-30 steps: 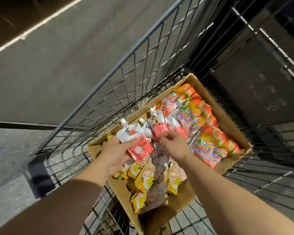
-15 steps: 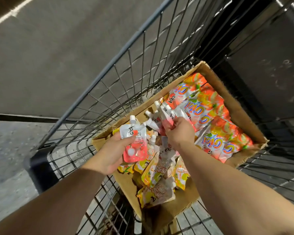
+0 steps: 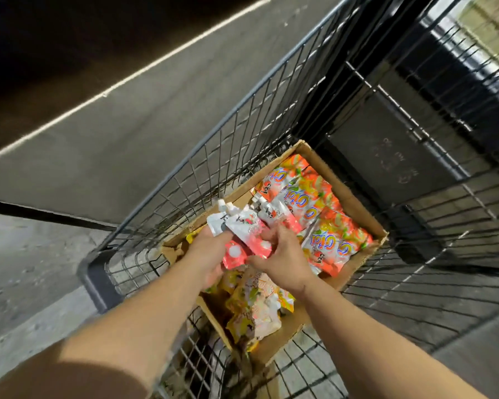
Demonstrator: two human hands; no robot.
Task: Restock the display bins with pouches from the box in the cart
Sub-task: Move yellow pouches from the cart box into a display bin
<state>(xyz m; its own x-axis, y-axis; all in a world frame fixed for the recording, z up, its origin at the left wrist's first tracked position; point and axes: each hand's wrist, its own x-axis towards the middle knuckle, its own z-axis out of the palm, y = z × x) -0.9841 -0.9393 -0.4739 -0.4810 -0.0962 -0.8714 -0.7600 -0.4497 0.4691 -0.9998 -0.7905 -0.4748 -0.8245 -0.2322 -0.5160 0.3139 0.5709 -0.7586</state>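
The box (image 3: 349, 197) sits in the cart (image 3: 242, 133); pouches (image 3: 326, 214) lie in it, under both hands.

Two bare forearms reach in from the lower edge of the view, with no sleeves showing anywhere along them. The left hand (image 3: 211, 254) and the right hand (image 3: 283, 256) are uncovered: no gloves. No watch, ring or band shows on either wrist or on the visible fingers.
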